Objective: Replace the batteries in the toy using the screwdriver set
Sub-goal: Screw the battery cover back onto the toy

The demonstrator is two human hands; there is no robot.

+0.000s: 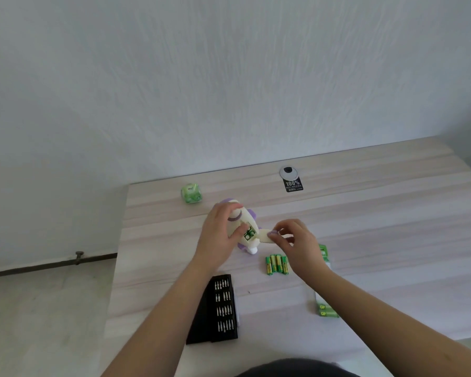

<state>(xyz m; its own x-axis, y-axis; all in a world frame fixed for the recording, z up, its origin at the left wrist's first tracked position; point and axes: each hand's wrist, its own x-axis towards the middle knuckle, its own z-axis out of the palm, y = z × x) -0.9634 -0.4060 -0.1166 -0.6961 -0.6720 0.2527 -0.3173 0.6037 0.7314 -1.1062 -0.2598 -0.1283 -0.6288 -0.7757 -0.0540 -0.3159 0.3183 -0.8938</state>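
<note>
The white and purple toy [246, 217] lies on the table with its battery compartment [249, 233] open and green batteries showing inside. My left hand [219, 235] grips the toy's body, thumb by the compartment. My right hand [292, 240] pinches the cream battery cover [267, 237] just right of the compartment. Several loose green and yellow batteries [276, 264] lie below my right hand. The black screwdriver set [220, 308] lies open near the front edge, rows of bits showing.
A green battery pack [325, 308] lies under my right forearm, another green piece [322, 251] behind my wrist. A green tissue packet [191, 193] sits at the back left. A black tag and grey cable grommet [291, 178] lie near the wall. The table's left edge [120, 240] drops to the floor.
</note>
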